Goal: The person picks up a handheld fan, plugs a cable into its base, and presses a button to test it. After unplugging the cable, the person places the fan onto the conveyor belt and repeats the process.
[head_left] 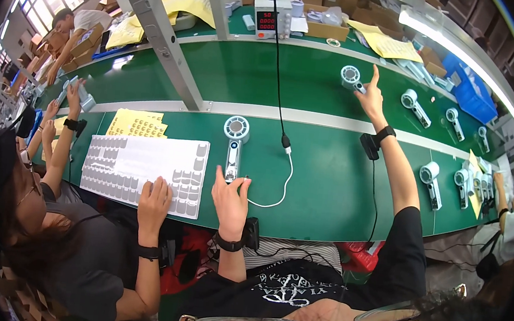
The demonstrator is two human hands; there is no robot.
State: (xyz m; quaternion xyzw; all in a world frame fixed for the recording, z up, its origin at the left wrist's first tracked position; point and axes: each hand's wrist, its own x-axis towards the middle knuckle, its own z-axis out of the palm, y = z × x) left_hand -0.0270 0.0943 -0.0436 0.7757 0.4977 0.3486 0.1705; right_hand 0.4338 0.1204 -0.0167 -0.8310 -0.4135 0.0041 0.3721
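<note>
A pale blue handheld fan [236,129] with a round head lies on the green bench, its handle toward me. My left hand [229,207] is at the lower end of that handle, fingers bent and thumb on the right side. A thin white cable [288,179] curves from a black cord's connector [286,145] into this hand; its plug end is mostly hidden by the fingers. Reaching far forward over the back bench, my right hand [371,103] grips the handle of another pale blue handheld fan [350,76], index finger stretched up.
A white sheet of grey stickers [145,162] lies at left, under a co-worker's hand [155,203]; their other hand [74,94] holds a fan. Several fans [430,177] lie at right. A metal post [169,47], power supply [272,13] and blue bin [473,95] stand farther back.
</note>
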